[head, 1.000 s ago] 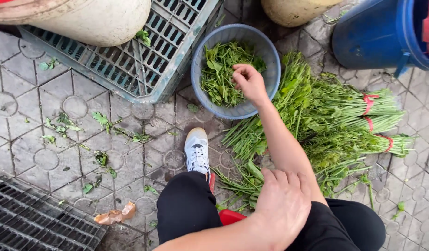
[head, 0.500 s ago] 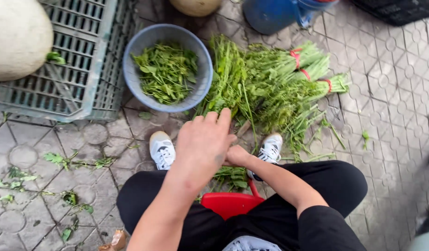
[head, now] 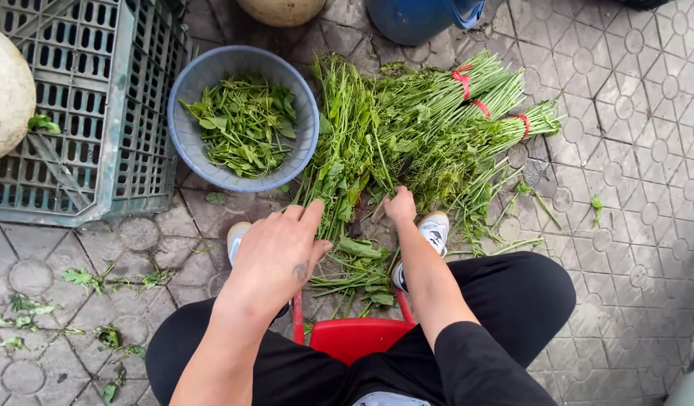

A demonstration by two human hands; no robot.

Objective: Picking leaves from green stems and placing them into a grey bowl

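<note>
Since the earlier views your right hand [head: 400,204] had left the blue basin [head: 183,139] of picked leaves [head: 244,124] and dropped to the loose greens [head: 347,162], which lay at twelve o'clock from your knees. Its fingers were curled into the stems, though how firmly could not be told. Your left hand [head: 275,252] hovered flat, fingers together, holding nothing. The tied bundles [head: 452,113] lay at one o'clock, judged unsorted.

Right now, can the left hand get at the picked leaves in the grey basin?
Probably yes: the left hand hovers open just below the grey basin, nothing lies between them, and the picked leaves sit uncovered.
</note>
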